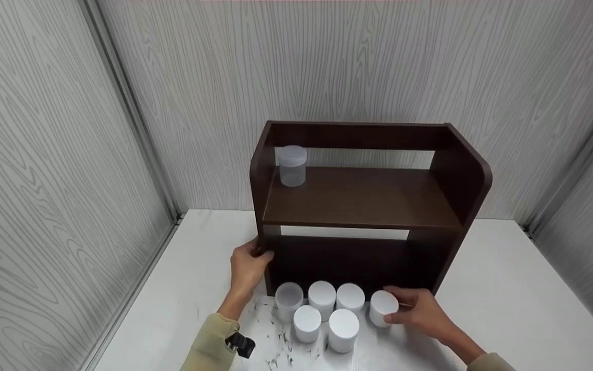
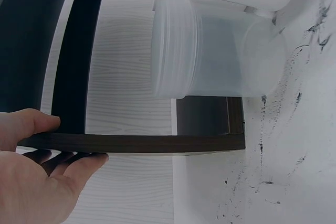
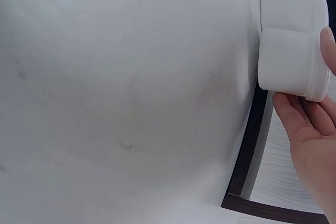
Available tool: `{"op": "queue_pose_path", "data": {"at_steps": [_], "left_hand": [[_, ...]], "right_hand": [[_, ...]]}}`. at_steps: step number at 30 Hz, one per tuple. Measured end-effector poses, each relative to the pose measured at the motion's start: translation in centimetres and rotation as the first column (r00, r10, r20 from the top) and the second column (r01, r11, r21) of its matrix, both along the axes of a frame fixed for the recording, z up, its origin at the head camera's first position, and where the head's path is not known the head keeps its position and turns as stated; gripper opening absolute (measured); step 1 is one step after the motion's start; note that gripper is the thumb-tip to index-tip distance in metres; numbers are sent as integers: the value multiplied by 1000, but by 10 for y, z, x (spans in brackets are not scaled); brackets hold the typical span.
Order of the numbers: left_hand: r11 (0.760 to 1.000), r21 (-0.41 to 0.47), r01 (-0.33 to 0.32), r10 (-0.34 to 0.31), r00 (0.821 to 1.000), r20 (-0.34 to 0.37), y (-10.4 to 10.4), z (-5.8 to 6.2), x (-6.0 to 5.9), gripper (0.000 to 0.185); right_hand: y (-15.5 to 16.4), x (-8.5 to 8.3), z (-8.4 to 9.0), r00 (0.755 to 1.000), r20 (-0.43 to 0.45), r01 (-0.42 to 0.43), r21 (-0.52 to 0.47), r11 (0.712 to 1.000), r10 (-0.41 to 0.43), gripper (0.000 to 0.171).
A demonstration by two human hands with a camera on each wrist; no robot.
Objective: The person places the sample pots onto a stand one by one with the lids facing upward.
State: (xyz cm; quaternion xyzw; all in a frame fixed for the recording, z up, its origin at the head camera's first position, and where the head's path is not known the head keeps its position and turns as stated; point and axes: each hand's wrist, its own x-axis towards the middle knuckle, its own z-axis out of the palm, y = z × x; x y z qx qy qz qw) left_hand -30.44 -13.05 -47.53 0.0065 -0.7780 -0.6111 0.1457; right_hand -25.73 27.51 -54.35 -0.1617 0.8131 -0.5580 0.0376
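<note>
From my head view, the left hand's (image 1: 247,268) fingertips vanish behind the shelf unit's (image 1: 358,198) side panel. The lower compartment is too dark for me to see inside. My right wrist view cuts off the right hand (image 3: 310,140) and the white jar (image 3: 291,66) behind its thumb. The clear jar's (image 1: 292,165) contents I cannot make out.

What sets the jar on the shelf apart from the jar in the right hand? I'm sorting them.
The shelf jar is see-through; the held jar is opaque white. The shelf jar stands alone on the upper board, untouched; the held jar sits on the table beside five others, gripped by the right hand. Both are small lidded cylinders.
</note>
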Motion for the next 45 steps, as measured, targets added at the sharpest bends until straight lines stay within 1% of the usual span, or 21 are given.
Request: {"op": "queue_pose_path", "data": {"at_steps": [8, 12, 21, 30, 35, 39, 45], "left_hand": [[1000, -1, -10, 10, 1000, 6, 0, 0, 0, 53], [1000, 0, -10, 10, 1000, 7, 0, 0, 0, 53], [1000, 6, 10, -10, 1000, -16, 0, 0, -1, 50], [1000, 13, 19, -19, 1000, -11, 0, -1, -1, 51], [1000, 9, 17, -17, 1000, -9, 0, -1, -1, 52], [1000, 6, 11, -11, 1000, -7, 1, -1, -1, 52], [1000, 13, 4, -4, 1000, -6, 1, -1, -2, 52]], "right_hand": [[2, 0, 7, 1000, -5, 31, 67, 997, -31, 71], [2, 0, 11, 999, -11, 31, 74, 997, -30, 71], [1, 6, 25, 1000, 2, 18, 40, 999, -18, 70], [-5, 14, 40, 1000, 16, 8, 7, 1000, -9, 69], [-10, 19, 53, 999, 32, -25, -33, 999, 26, 68], [-14, 24, 65, 998, 55, -39, -58, 998, 42, 70], [-21, 29, 83, 997, 63, -38, -44, 998, 41, 70]]}}
